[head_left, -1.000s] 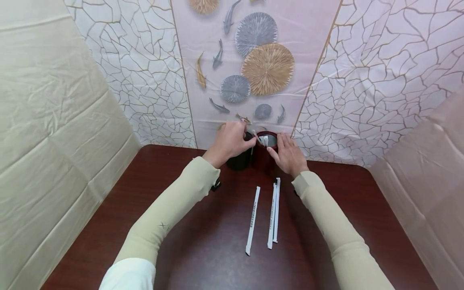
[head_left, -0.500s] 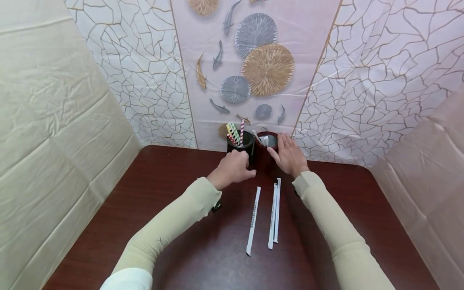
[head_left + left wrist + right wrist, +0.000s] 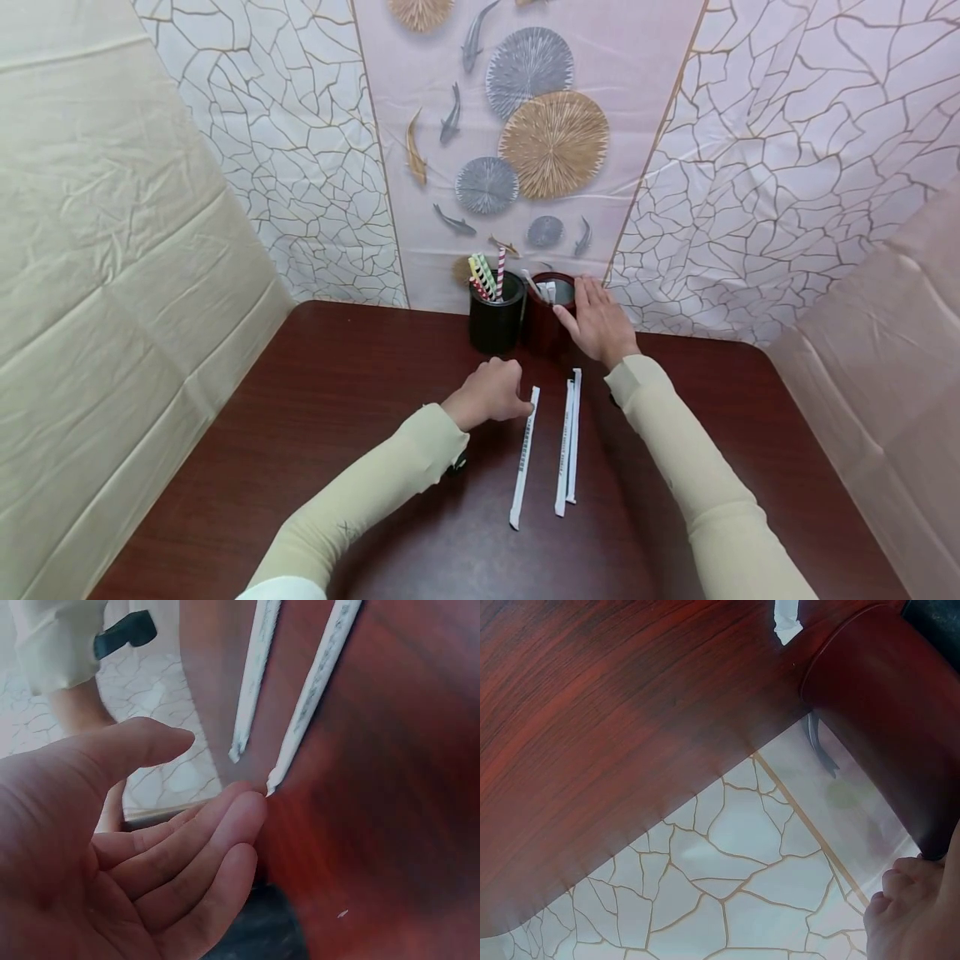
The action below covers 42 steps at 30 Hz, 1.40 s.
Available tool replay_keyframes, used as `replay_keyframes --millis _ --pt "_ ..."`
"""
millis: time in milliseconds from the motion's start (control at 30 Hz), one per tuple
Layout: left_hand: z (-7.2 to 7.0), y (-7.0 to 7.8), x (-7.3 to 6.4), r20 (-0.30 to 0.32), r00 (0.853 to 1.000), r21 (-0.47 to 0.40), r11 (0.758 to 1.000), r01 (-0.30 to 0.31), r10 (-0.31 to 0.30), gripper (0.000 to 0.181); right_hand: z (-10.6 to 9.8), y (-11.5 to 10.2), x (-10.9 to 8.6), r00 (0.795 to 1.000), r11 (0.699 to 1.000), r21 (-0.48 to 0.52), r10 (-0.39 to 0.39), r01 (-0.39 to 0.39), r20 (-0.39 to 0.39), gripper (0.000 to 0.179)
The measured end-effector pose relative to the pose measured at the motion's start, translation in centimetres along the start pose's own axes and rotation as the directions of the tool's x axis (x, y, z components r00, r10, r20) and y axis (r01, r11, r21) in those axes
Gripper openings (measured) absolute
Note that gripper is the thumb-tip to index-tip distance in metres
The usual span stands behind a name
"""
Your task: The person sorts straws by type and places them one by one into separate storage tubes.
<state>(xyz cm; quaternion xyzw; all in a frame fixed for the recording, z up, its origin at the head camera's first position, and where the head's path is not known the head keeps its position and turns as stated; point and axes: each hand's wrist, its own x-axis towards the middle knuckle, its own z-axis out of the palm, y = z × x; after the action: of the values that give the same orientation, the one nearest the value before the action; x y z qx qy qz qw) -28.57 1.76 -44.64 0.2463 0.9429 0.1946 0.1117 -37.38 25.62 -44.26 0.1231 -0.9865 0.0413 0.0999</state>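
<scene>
My left hand (image 3: 491,390) is over the table in front of the cups, thumb and fingers apart. Its thumb tip overlaps the far end of the leftmost paper-wrapped straw (image 3: 523,462); in the left wrist view, the fingertips are right by the end of a wrapped straw (image 3: 307,705). Two more wrapped straws (image 3: 562,450) lie close together to the right. My right hand (image 3: 602,321) rests against the dark red cup (image 3: 543,329), its fingers straight along the right of the rim and the thumb at the front. White wrapped pieces (image 3: 550,290) stand inside that cup.
A black cup (image 3: 495,327) holding several striped straws (image 3: 486,279) stands just left of the red cup. Both are near the table's (image 3: 360,358) back edge, before a patterned cloth backdrop (image 3: 330,208). Beige cloth walls (image 3: 112,333) flank the table.
My left hand has come away from above the black cup, toward me and down to the leftmost wrapped straw, uncovering the striped straws. My right hand has stayed at the red cup.
</scene>
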Motion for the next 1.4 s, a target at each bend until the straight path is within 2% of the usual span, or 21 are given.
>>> replay_keyframes --millis 267,433,567,833,1267,1400 --pt "2.7 0.0 -0.4 0.031 0.999 -0.021 1.000 0.023 -0.023 0.042 0.0 0.0 0.0 1.000 1.000 0.005 -0.006 0.006 0.000 0.083" --pt "3.6 0.1 -0.5 0.066 0.997 -0.064 0.996 0.054 -0.050 0.043 0.0 0.1 -0.1 1.000 1.000 0.016 -0.004 0.004 0.005 0.083" --pt "4.1 0.1 -0.6 0.085 0.993 -0.090 0.992 0.085 -0.077 0.044 -0.1 0.0 -0.1 1.000 1.000 0.020 -0.005 0.005 0.002 0.083" --pt "5.1 -0.3 -0.5 0.064 0.994 -0.102 0.990 0.100 -0.094 0.041 -0.1 0.0 -0.1 1.000 1.000 0.017 -0.008 0.008 -0.005 0.083" --pt "5.2 0.0 -0.8 0.063 0.988 -0.145 0.979 0.146 -0.138 0.043 -0.3 -0.1 -0.1 1.000 1.000 0.023 -0.008 0.008 0.002 0.083" --pt "5.4 -0.2 -0.6 0.088 0.986 -0.154 0.976 0.157 -0.145 0.044 -0.2 0.0 -0.1 1.000 1.000 0.023 -0.009 0.009 0.003 0.083"
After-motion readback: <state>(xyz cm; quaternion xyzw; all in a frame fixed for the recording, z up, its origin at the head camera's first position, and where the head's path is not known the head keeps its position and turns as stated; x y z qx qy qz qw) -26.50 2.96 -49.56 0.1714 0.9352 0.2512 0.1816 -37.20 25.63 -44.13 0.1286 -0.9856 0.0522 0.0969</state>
